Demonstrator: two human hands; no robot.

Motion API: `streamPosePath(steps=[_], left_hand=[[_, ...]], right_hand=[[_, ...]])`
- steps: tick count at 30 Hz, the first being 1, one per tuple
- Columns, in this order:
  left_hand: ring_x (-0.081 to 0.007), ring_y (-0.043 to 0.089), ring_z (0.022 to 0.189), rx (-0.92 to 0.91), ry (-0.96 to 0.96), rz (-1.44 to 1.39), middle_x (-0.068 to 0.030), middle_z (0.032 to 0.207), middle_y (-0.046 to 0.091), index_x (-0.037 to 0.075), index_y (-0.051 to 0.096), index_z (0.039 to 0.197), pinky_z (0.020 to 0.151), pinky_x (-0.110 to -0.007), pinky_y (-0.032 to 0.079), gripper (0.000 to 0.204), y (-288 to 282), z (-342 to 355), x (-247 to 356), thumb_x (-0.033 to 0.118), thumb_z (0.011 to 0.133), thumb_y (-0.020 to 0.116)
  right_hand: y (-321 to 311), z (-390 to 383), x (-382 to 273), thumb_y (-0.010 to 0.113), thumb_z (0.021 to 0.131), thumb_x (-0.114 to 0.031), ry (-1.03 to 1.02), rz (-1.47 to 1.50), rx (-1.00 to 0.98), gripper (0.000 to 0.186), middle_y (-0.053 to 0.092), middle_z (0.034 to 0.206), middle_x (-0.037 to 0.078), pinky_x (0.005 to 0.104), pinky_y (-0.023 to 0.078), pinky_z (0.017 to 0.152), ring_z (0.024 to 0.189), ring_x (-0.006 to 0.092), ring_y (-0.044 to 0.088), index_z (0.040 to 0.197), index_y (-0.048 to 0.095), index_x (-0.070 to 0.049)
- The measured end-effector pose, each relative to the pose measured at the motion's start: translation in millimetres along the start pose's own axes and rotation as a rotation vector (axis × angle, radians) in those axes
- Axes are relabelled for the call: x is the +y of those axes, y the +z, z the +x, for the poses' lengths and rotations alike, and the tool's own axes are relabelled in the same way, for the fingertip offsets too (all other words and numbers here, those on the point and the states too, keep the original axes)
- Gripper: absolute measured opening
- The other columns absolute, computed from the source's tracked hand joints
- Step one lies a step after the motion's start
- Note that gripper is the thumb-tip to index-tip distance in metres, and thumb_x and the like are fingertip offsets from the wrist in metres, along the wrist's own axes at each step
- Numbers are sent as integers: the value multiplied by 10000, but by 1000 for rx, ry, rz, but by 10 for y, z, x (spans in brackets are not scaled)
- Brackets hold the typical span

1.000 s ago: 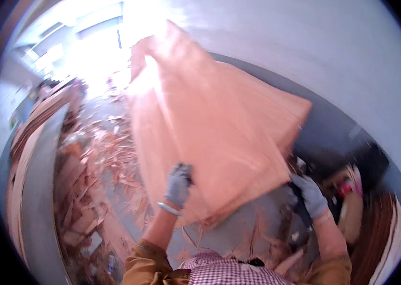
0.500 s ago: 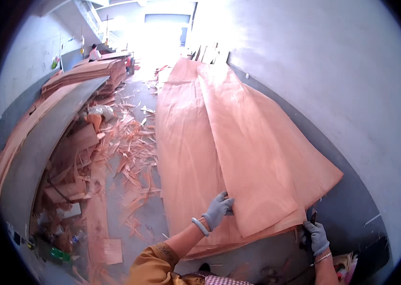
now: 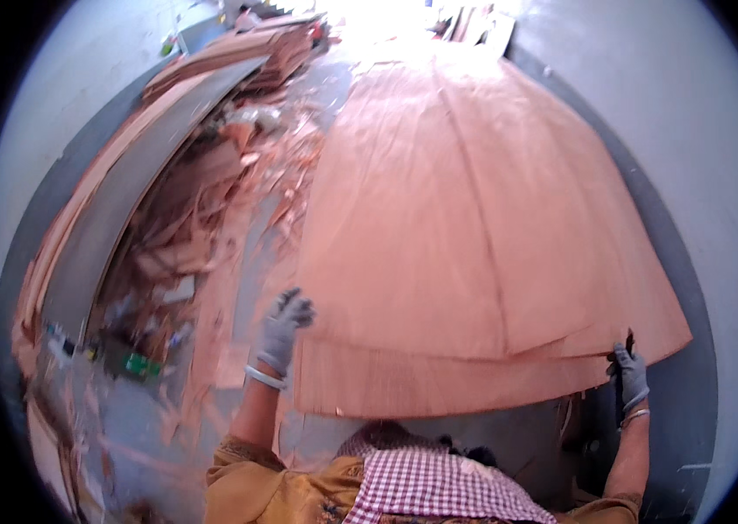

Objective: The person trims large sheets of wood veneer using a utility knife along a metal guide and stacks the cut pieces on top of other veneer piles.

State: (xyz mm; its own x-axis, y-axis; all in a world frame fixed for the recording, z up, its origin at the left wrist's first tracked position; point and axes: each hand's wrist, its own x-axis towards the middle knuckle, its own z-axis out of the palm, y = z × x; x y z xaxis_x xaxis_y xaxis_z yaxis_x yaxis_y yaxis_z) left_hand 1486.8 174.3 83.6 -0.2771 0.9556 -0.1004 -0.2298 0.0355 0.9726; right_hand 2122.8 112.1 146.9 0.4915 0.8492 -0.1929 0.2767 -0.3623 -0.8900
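Observation:
A stack of wide reddish wood veneer sheets lies in front of me, with the top veneer sheet (image 3: 404, 262) spread across it. My left hand (image 3: 280, 332), in a grey glove, is closed at that sheet's near left edge, fingertips curled against it. At the near right edge, my gloved right hand (image 3: 629, 375) is wrapped round a slim dark tool (image 3: 620, 393), whose exact kind I cannot make out. That hand also touches the sheets' edge. The near edge of a lower veneer sheet (image 3: 421, 389) shows beneath the top one.
Torn veneer strips (image 3: 286, 196) litter the floor to the left. Beyond them are a long grey board (image 3: 137, 196) leaning on its edge, more veneer piles (image 3: 229, 57) and a green item (image 3: 142, 365). A wall (image 3: 692, 175) runs along the right. Another person (image 3: 248, 17) is far back left.
My left hand has moved left and forward, and the folded top sheet now lies spread over the stack's left part. My right hand has shifted right and forward with the tool.

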Motion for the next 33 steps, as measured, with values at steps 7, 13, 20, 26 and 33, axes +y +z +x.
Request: streamPosePath(steps=[7,13,20,26,33], left_hand=[[-213,668,727,180,-258,-131,-112,855,642,27,571,1054,673,-351,572,257,-70,-944,0,248,922,567],[-259,609,858,55,-222,-754,-83,966,641,129,590,1030,689,-376,549,177,-44,-534,-749,252,904,574],[-121,606,641,363,-188,-688,18,816,662,158,609,1011,415,-214,479,207,334,-93,-778,310,874,638],[-55,513,551,544,136,-255,42,773,588,153,519,1118,405,-199,380,260,548,-178,-585,106,886,626],[-43,466,584,596,270,-123,22,819,512,73,483,1171,452,-202,399,304,861,-635,-289,40,892,599]], right_hand=[[-458,623,651,622,902,-395,38,-38,-89,345,487,510,-24,218,337,367,384,71,425,703,561,-119],[-326,722,833,599,910,-315,30,85,-150,308,495,547,-7,251,366,382,426,101,459,677,534,-125],[-505,315,728,604,921,-380,-150,-62,-78,371,576,559,38,235,404,395,417,98,507,779,608,-38],[-634,-94,361,595,918,-417,-24,154,-179,397,594,582,42,229,414,396,430,105,525,816,617,-34],[-870,65,285,600,911,-415,50,333,-173,357,591,585,32,232,422,399,438,117,541,854,618,-63]])
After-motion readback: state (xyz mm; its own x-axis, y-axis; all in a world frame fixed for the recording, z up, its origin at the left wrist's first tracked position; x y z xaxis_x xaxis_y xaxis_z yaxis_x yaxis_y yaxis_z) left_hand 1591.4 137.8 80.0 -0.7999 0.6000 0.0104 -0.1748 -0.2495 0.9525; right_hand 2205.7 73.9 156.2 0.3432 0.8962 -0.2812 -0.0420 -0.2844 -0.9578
